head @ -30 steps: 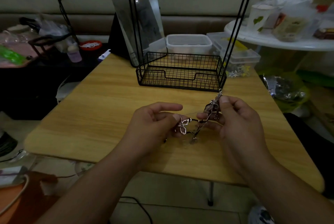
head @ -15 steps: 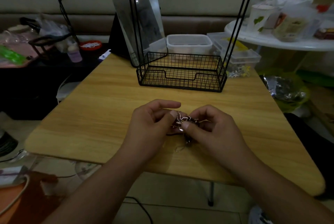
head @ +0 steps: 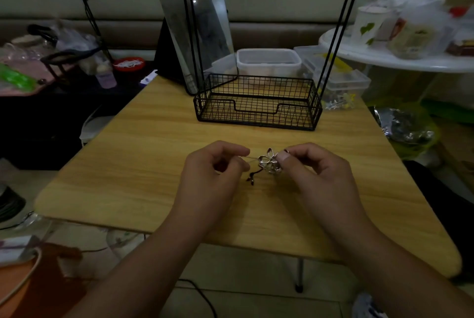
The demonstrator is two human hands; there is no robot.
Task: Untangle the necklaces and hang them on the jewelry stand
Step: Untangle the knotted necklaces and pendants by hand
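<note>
Both forearms reach in from the near edge over the wooden table (head: 143, 169), and the two hands sit close together but not touching, just above the tabletop. The left hand (head: 213, 176) has its fingers curled in, thumb and forefinger pinching a thin pale chain that runs tight toward the other hand. The right hand (head: 318, 174) is curled too, its thumb and fingertips pinching the silvery cluster of tangled necklaces (head: 269, 162), which hangs in the gap between the hands. A short dark strand with small ends dangles from the cluster, just below and between the two hands. Beyond the hands, further along the table, stands the jewelry stand (head: 256, 112), its black wire basket base on the tabletop and its thin black uprights rising out of the top of the view, with a row of dark hooks overhead. Behind the basket lean a clear curved panel (head: 195, 30) and a lidded plastic box (head: 268, 61); off past the right hand sits a white round table (head: 389, 58) loaded with packets
</note>
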